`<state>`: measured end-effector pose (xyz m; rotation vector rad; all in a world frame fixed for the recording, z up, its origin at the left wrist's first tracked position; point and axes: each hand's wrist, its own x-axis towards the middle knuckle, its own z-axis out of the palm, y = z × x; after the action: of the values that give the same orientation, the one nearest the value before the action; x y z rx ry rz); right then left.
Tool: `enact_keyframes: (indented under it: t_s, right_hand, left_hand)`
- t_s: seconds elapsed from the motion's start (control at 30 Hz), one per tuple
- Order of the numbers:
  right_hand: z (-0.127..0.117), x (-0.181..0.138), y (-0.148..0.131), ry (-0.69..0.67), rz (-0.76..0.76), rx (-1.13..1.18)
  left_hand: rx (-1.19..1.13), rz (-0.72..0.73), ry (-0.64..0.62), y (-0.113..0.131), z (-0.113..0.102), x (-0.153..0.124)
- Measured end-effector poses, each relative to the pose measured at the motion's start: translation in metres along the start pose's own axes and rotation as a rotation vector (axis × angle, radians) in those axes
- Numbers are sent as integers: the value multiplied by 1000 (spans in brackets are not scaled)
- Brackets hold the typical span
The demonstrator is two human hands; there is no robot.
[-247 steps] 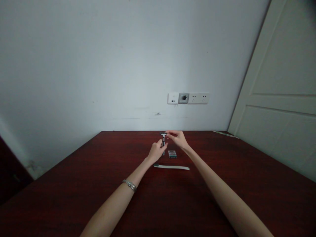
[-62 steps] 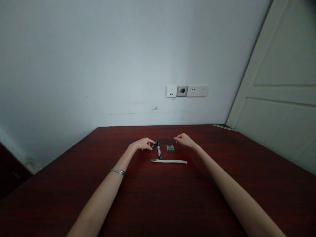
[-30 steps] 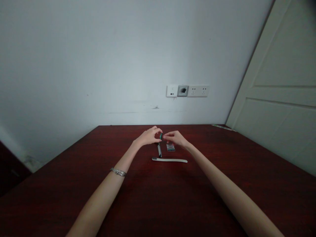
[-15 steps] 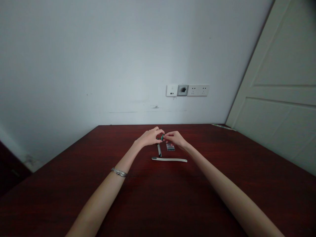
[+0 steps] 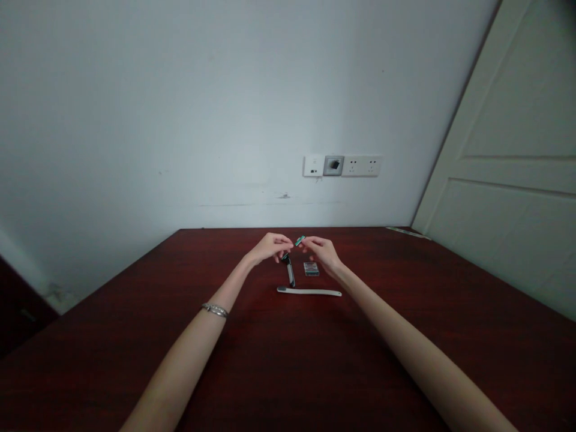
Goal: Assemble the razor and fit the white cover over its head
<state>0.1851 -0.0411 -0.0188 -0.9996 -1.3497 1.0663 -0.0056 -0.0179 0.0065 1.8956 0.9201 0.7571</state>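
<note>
Between the fingertips of my right hand is a small green-and-white razor cartridge, held tilted above the table. Just left of it is my left hand, its thumb and fingers pinched together close to the cartridge's end. Whether those fingers hold anything is too small to make out. Below the left fingers lies a razor with a grey-and-black handle, its dark head partly beside the fingertips. A clear plastic case with dark contents rests under my right hand. Nearer to me, a long pale handle lies crosswise.
The dark red wooden table reaches back to a white wall. Sockets and a switch panel are on the wall. A pale panelled door stands at the right, and a thin strip lies at the table's back right.
My hands have moved slightly apart. The cartridge, earlier between both hands' fingers, now sits higher in my right fingertips, and more of the razor's head shows.
</note>
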Motion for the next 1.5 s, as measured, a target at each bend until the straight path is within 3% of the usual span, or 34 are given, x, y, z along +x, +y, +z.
enact_keyframes:
  t_s: [0.27, 1.0, 1.3, 1.5]
  right_hand:
    - [7, -2, 6, 21, -67, 15]
    - [2, -3, -3, 7, -33, -43]
    - [-10, 3, -14, -118, -239, -372]
    - [-14, -5, -9, -99, -441, -691]
  left_hand:
    - [-44, -20, 20, 2, 1, -2]
    - [-92, 8, 44, 1, -4, -7]
    - [-2, -52, 1, 5, -10, -9]
    - [25, -67, -21, 5, -5, -10]
